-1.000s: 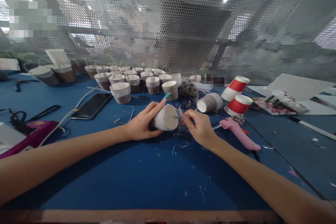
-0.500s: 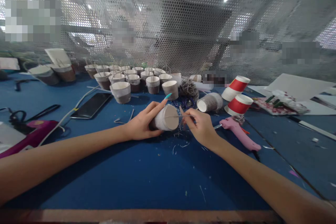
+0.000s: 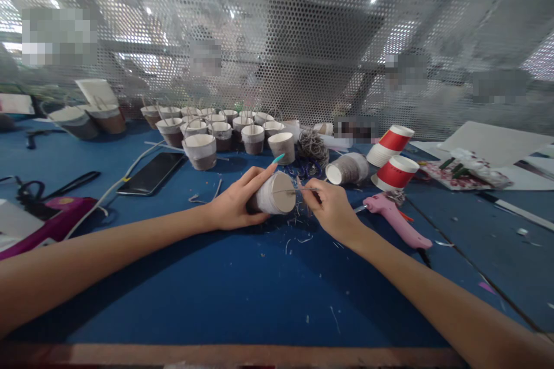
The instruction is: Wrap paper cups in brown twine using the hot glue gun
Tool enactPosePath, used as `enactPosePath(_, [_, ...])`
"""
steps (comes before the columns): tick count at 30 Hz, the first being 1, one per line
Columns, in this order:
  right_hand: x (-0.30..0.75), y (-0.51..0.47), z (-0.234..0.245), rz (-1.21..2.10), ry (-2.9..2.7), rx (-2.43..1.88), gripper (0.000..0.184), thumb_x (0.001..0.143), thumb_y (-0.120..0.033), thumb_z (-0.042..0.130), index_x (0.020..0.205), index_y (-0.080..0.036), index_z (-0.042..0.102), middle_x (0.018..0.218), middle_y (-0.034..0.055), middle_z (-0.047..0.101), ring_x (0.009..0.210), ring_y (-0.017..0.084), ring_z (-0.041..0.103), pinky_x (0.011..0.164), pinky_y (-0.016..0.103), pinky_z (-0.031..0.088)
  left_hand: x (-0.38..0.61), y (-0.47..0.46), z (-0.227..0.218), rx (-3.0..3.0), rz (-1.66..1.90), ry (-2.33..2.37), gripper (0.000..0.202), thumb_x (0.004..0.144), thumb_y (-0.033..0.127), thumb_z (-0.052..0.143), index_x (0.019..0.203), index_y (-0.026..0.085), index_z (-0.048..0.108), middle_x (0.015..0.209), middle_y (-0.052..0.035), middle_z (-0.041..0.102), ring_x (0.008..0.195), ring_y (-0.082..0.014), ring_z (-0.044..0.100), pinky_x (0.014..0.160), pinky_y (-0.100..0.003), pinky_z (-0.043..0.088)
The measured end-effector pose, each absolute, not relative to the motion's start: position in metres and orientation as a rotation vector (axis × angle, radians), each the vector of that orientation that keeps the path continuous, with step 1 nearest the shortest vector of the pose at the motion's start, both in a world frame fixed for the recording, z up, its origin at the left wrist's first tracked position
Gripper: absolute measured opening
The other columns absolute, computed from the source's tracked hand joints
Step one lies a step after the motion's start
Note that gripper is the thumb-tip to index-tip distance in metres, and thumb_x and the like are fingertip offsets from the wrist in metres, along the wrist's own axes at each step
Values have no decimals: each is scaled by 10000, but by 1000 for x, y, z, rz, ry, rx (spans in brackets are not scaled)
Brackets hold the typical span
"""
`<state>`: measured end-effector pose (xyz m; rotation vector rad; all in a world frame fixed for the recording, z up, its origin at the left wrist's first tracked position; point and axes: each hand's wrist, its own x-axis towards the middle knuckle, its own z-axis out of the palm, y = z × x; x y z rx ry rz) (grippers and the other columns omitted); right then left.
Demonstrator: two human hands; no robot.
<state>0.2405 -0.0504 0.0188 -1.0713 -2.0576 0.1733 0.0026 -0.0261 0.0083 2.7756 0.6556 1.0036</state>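
My left hand point(image 3: 242, 200) is wrapped round a paper cup point(image 3: 277, 195) covered in pale and grey-brown wrapping, lying on its side with the round base facing right. A thin grey-brown strand, which looks like cord or wire point(image 3: 286, 191), crosses that base. Its other end is pinched between the fingertips of my right hand point(image 3: 326, 204), just right of the cup. Long turquoise nails show on my left hand. Behind the cup stands a wrapped cup point(image 3: 282, 148) with its mouth up, and scraps of thread lie below my right fingers.
Several handled cups point(image 3: 201, 151) stand at the back, near a tangle of cord point(image 3: 312, 149). A pink glue gun point(image 3: 398, 222) lies right of my right hand, below red-and-white cups point(image 3: 395, 173). To the left are a phone point(image 3: 151, 173), a white cable point(image 3: 136, 163) and a purple tool point(image 3: 56, 222).
Almost nothing differs. Both hands keep their hold on the cup and the strand; the whole view has shifted very slightly.
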Motion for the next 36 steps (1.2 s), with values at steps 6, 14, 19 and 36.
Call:
enactPosePath(6, [241, -50, 19, 193, -2054, -1068, 277, 904, -269, 441, 635, -204, 439, 524, -16, 495, 485, 114, 458, 518, 250, 323, 2, -27, 9, 2771, 999, 653, 974, 759, 234, 678, 1514, 231, 63, 1217, -151, 437, 1100, -279, 511, 903, -459, 498])
enactPosePath(14, [239, -52, 17, 216, -2008, -1023, 277, 917, -286, 428, 662, -196, 489, 542, 1, 572, 491, 121, 523, 511, 240, 352, 1, -25, 7, 2755, 1005, 654, 1000, 758, 267, 682, 1517, 222, 32, 1230, -151, 431, 1119, -284, 503, 935, -454, 483])
enactPosePath(19, [239, -52, 17, 230, -2004, -1004, 260, 912, -288, 432, 680, -194, 502, 595, 17, 602, 541, 134, 562, 538, 239, 381, 1, -24, 6, 2756, 996, 643, 985, 765, 276, 671, 1518, 216, 39, 1219, -154, 437, 1096, -285, 514, 900, -446, 501])
enactPosePath(36, [239, -51, 20, 175, -2069, -1113, 273, 900, -294, 405, 640, -223, 366, 516, -24, 450, 487, 122, 429, 508, 253, 306, 1, -26, 7, 2733, 1005, 675, 991, 754, 261, 682, 1516, 243, 49, 1189, -138, 447, 1058, -273, 526, 869, -439, 508])
